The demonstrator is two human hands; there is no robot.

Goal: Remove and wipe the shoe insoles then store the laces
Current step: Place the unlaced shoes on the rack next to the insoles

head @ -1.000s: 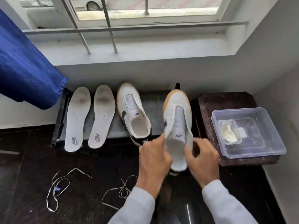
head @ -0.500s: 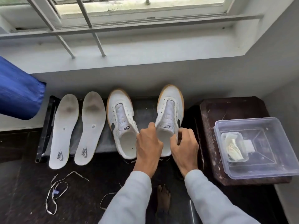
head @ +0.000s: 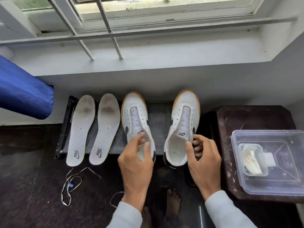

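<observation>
— Beneath the barred window (head: 102,18) and its grey sill, what lies along the wall?

— A low dark bench (head: 159,122) runs there. Two white insoles (head: 82,129) lie side by side on its left part, heels jutting past the near edge, just beside each other. Next come two white sneakers with gum soles, toes to the wall. The left sneaker (head: 134,119) sits just beside the inner insole; a bare strip of bench separates it from the right sneaker (head: 184,119).

— And off the bench?

— A dark stool (head: 253,117) stands at the right, close to the bench end. On it sits a clear plastic box (head: 279,183) holding a smaller tub (head: 253,159) with a pale cloth inside. A blue curtain (head: 23,94) hangs at far left. On the dark floor (head: 28,178) one white lace (head: 72,185) lies loose near the insoles' heels; a loop of a second lace (head: 115,199) shows beside the left sleeve. Floor left of the laces is open.

— The hands?

— Both reach forward from grey sleeves. The left hand (head: 136,162) hovers over the left sneaker's heel opening, fingers loosely curled and spread; whether it grips the collar I cannot tell. The right hand (head: 204,162) pinches the right sneaker's collar at its outer side, thumb inside, fingers curled outside.
</observation>
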